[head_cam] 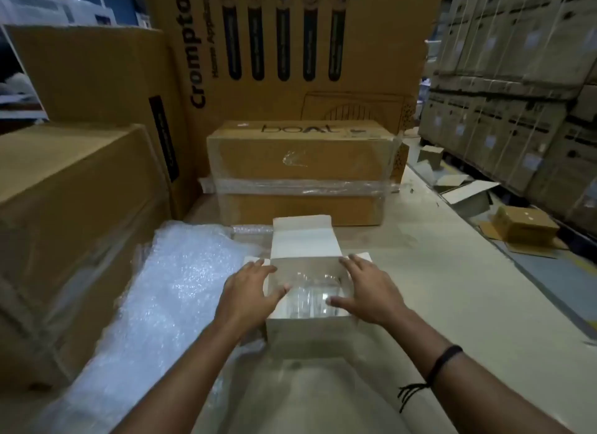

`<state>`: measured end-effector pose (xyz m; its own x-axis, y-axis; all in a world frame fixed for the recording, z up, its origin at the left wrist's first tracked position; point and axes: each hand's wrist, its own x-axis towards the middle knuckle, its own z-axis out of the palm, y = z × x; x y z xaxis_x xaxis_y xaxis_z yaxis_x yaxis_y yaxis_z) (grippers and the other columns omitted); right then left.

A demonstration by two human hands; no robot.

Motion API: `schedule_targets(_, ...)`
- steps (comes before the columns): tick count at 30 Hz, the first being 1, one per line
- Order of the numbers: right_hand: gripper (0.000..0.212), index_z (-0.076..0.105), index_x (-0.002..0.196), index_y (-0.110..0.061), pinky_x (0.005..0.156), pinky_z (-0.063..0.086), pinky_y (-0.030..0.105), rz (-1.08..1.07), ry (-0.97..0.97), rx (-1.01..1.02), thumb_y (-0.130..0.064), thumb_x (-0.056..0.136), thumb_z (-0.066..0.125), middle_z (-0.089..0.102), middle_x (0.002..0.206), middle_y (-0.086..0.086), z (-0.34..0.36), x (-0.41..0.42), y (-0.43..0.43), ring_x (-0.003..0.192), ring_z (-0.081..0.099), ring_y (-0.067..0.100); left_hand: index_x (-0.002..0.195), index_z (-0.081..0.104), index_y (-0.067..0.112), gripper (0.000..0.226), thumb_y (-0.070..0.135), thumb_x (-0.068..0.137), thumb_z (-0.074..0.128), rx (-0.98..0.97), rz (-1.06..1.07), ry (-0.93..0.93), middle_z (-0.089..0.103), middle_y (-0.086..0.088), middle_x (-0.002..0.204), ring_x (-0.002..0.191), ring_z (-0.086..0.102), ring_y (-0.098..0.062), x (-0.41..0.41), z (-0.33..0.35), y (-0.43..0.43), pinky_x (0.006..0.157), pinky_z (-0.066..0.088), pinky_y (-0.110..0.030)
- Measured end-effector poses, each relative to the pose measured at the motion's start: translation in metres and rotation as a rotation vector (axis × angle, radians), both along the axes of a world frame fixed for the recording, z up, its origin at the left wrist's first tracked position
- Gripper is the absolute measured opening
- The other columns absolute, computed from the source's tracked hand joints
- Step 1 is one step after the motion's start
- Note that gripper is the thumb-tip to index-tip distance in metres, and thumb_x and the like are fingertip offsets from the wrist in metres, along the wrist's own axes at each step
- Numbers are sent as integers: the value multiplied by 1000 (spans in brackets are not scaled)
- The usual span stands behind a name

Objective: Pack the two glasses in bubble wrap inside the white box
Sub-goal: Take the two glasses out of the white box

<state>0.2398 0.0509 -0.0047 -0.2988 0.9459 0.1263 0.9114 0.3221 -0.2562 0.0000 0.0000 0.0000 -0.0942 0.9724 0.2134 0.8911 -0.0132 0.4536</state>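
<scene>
Probably a warehouse: stacked cardboard cartons [300,39], strapped boxes [504,88] along an aisle

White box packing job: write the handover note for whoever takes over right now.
Left hand: open, fingers spread on the left rim of the small white cardboard box, thumb reaching inside.
Right hand: open, flat against the right rim.
Clear glassware sits inside the box; blur hides the count and any wrapping.
Sheet of clear bubble wrap lies left of the box.
Done: glass in box. Left: confirm both glasses are wrapped, fold the raised back flap, close.
</scene>
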Motion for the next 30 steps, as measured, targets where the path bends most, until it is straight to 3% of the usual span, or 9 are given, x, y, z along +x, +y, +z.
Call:
schedule_targets(5,96,25,151,-29,112,30,39,-23,-16,-127,-77,74,58,28,158,2,-21,-2,2,144,27,21,144,43,27,60,57,93,49,-131,-34,-4,28,1,158,147,19,-16,-4,-30,-1,115,23,-37)
schedule_targets(9,93,31,148,-33,108,31,42,-27,-90,-113,-80,71,56,35,153,2,-18,-7,11,139,32,23,146,40,26,61,56,93,50,-211,-65,48,30,0,157,145,22,-16,-13,-36,12,112,29,-38)
schedule_targets(14,84,41,142,-40,100,34,42,-26,-271,-96,-86,72,45,43,136,9,-9,-15,32,126,37,28,142,44,32,61,65,91,42,-106,-69,392,49,-1,137,126,39,-23,-3,-24,34,100,32,-39)
schedule_targets(20,73,51,133,-43,102,32,43,-78,-307,-162,-81,72,55,39,133,9,-8,-31,42,124,35,30,143,39,35,74,78,84,36,-309,-48,613,51,-8,140,130,34,-33,24,-19,63,100,26,-47)
schedule_targets(25,59,57,121,-43,95,31,39,-101,-158,-237,-67,69,71,39,128,5,-5,-27,42,120,36,27,126,55,34,65,76,76,56,-383,-24,455,61,-2,126,130,32,-31,26,-12,74,96,24,-44)
schedule_targets(30,29,62,93,-35,87,28,35,-85,16,-268,-48,73,79,53,120,-1,-2,-22,36,120,38,25,102,55,35,42,65,75,67,-269,16,284,65,3,106,113,43,-24,20,-12,60,83,22,-39)
